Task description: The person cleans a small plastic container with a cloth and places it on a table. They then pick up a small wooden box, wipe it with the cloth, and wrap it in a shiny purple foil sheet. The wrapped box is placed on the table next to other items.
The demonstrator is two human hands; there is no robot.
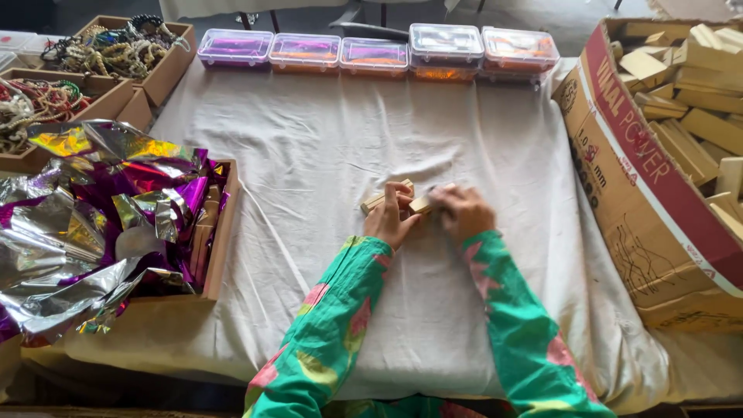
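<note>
Lying near the middle of the pale cloth-covered table [325, 147], two small pale wooden blocks [396, 201] sit side by side, their long axes running roughly left to right with a slight upward tilt toward the right. Both hands meet over them: the left hand [391, 219] curls its fingers over the left block from the near side, and the right hand [463, 213] closes over the right end of the other block, which pokes out leftward from under its fingers. So the blocks lie just ahead of and between the two palms, held at either end, the left hand covering more of the nearer block. Each hand's grip is narrow, closed onto wood; how firmly cannot be told. Green sleeves with pink and yellow patches [340, 325] run back toward the viewer.

Farther out, a large brown cardboard box with a red band [650, 201] full of similar wooden blocks stands at the right edge, nearer the right hand. To the left a shallow wooden tray [220, 240] holds crumpled purple, silver and gold foil sheets [101, 224]. Along the far edge sit clear plastic lidded boxes [379, 54], and at far left wooden trays of beaded strings [116, 46].
</note>
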